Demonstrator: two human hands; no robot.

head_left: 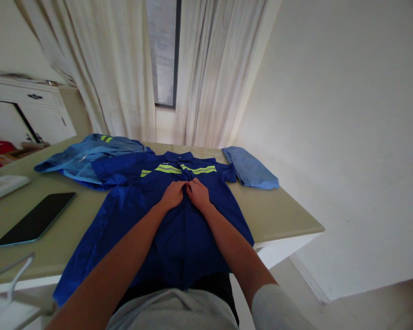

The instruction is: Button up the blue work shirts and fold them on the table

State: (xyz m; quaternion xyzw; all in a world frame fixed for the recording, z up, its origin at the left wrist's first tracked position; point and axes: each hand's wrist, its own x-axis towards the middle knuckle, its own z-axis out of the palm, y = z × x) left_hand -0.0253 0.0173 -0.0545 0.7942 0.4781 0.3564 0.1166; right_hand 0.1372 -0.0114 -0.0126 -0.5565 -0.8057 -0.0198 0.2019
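A dark blue short-sleeved work shirt (pixel 168 229) with yellow-and-silver reflective stripes lies spread on the table, collar away from me and hem hanging over the near edge. My left hand (pixel 174 194) and my right hand (pixel 198 193) meet at its front placket, just below the chest stripe. Both are closed, fingertips pinching the placket fabric between them. Whether a button sits in the fingers is hidden. More blue cloth lies under the shirt's left side.
Lighter blue garments (pixel 75 156) lie in a heap at the back left of the table (pixel 289 220). A folded light blue garment (pixel 251 168) sits at the right. On the left are a dark tablet (pixel 37 217) and a white box-like object (pixel 5 185). A wall stands close on the right.
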